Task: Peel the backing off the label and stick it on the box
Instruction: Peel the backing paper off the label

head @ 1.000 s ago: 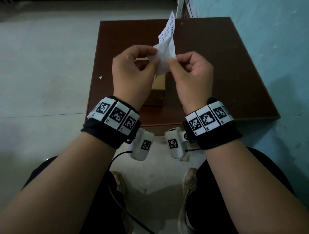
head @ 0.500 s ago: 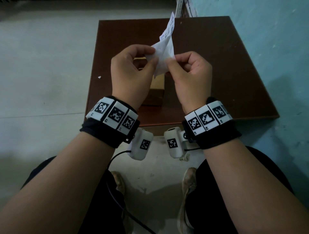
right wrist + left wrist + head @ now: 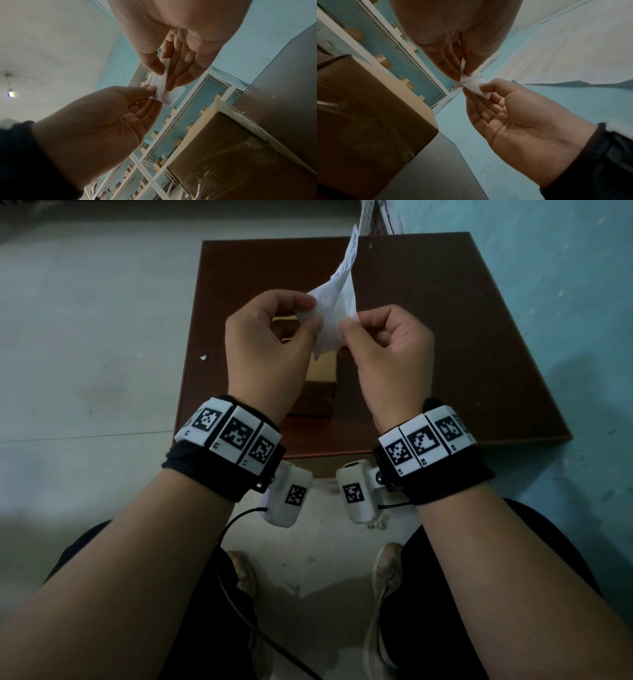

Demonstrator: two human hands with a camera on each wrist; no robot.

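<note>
We see both hands raised above the square brown wooden table (image 3: 445,344), side by side and close together: the left hand (image 3: 270,347) to the left, the right hand (image 3: 387,354) to the right. Between their fingertips sits the white paper label (image 3: 334,313), pinched from both sides, its two layers spread apart at the near end and joined at the far end, which sticks up and away from us. Below the hands, on the table's near half, stands the brown cardboard box (image 3: 317,392), partly hidden behind the left hand. To the table's right runs the turquoise painted wall (image 3: 565,285); white metal shelving (image 3: 173,136) stands beyond the table's far edge.
</note>
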